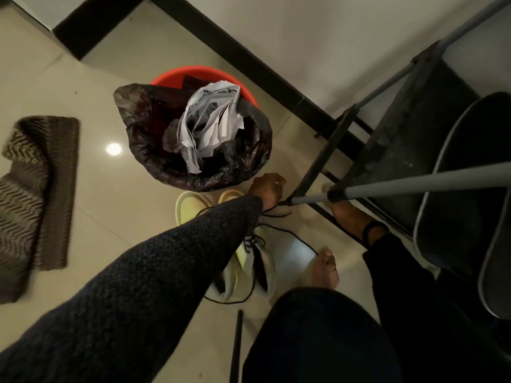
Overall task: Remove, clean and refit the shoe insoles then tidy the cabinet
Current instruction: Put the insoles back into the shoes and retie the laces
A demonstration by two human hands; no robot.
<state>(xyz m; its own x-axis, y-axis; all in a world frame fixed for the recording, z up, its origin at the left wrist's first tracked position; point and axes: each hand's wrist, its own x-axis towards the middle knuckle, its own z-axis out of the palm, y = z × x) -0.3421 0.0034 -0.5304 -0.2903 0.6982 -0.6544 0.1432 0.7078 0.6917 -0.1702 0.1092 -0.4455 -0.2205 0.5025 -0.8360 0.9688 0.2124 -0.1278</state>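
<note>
Below the left hand (265,190), nearer the person, a pale sneaker (249,266) with yellow-green lining lies on the floor tiles (110,217), its black laces (293,233) trailing loose, probably slackened so the inside can be reached. The hand's fingers are curled, but whether they pinch a lace or something else I cannot tell, since the wrist hides them. Just left of that hand two yellow-green insoles (190,208) lie side by side on the tiles, partly under the sleeve; they seem set out within reach for cleaning or refitting. To the right, the right hand (348,214) reaches low under a rail of the metal shoe rack (387,161); its fingers are hidden, so its grip cannot be told. It may be bracing there or feeling for something beneath.

Just beyond the left hand stands a red bin (199,76) lined with a dark bag (143,128) and stuffed with crumpled paper (210,120), handy for waste. Well to the left a brown ribbed mat (36,189) lies rumpled. Farther off, black skirting (249,59) runs along a pale wall (331,37).
</note>
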